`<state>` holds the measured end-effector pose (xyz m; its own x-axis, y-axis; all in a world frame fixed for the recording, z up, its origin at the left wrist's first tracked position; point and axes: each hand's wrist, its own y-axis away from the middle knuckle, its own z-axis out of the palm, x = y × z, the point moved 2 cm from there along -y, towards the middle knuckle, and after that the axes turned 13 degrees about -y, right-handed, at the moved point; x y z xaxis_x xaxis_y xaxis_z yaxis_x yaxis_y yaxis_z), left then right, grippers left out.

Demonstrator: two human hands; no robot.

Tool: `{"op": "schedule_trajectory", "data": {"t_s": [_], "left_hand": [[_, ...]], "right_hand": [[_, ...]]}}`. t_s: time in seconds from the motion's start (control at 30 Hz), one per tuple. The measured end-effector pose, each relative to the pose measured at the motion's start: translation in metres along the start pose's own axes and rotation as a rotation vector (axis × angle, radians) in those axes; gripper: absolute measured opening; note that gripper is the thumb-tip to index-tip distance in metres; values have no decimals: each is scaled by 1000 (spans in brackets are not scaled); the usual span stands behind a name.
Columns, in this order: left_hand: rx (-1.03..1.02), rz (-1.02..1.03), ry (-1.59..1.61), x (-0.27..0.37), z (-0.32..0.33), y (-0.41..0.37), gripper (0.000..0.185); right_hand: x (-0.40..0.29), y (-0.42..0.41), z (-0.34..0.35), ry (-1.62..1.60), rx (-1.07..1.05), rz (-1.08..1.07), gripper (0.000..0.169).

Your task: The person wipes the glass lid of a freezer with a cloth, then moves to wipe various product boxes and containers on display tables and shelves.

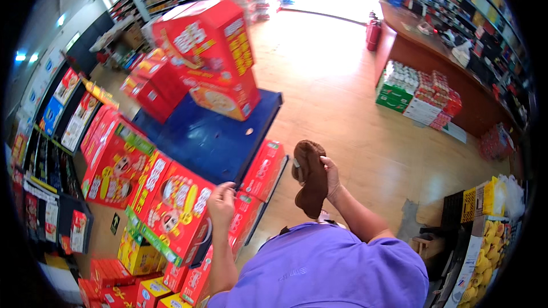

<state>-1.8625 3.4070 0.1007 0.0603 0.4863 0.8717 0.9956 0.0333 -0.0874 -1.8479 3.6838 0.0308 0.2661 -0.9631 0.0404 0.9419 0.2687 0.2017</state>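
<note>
My right hand [332, 177] grips a brown cloth [311, 184], which hangs down in front of my purple shirt. My left hand [222, 203] is at the edge of a red gift box [177, 207] with a carrying cord, beside the near corner of a blue display table [201, 137]; its fingers are bent, and whether they hold the box cannot be told. Two stacked red cartons [214, 60] stand on the table. Smaller red boxes [156, 85] stand at its far left edge, and another red box [122, 169] is beside the gift box.
Red boxes [261, 171] are stacked along the table's right side, with yellow and red cartons [139, 252] below left. A wooden counter [445, 68] curves along the right, with drink packs [398, 85] at its foot. Fire extinguishers [373, 34] stand by the doorway. Yellow fruit [488, 252] fills a bin at lower right.
</note>
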Motion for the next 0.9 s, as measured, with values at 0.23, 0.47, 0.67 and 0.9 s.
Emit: {"op": "schedule_trajectory", "data": {"t_s": [0.23, 0.47, 0.67, 0.9], "left_hand": [[-583, -9, 244, 73, 160, 1, 32], [-790, -70, 474, 116, 241, -19, 42], [-1087, -210, 508, 132, 286, -41, 31], [-1060, -32, 458, 149, 354, -101, 19]], "right_hand": [[-93, 36, 16, 193, -114, -17, 48], [-144, 69, 34, 286, -28, 18, 51], [-183, 58, 2, 218, -62, 48, 49], [-254, 29, -11, 410, 9, -136, 49]]}}
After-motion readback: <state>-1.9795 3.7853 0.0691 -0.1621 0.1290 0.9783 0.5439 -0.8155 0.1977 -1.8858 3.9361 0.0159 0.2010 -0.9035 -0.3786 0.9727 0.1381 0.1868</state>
